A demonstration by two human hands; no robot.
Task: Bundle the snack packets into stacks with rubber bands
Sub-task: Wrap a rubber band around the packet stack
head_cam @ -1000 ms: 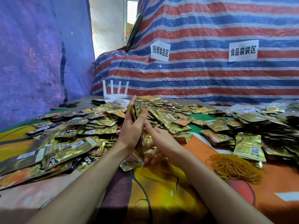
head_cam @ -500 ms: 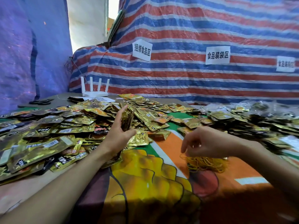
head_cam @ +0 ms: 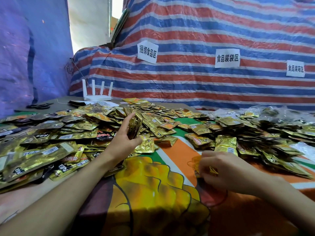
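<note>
My left hand (head_cam: 123,140) grips an upright stack of gold snack packets (head_cam: 135,125) above the table. My right hand (head_cam: 225,171) lies over the heap of yellow rubber bands (head_cam: 193,161), fingers curled, and pinches a rubber band (head_cam: 213,169). Most of that heap is hidden under the hand. Loose gold packets (head_cam: 51,142) cover the left and far side of the table, and more packets (head_cam: 255,133) are piled to the right.
A colourful printed cloth (head_cam: 153,193) covers the table in front of me. A white router (head_cam: 98,92) and black scissors (head_cam: 40,105) sit at the far left. A striped tarp (head_cam: 204,79) with paper signs hangs behind the table.
My right hand left the packet stack, moved right onto the rubber band heap and closed its fingers on a band. My left hand kept holding the stack upright.
</note>
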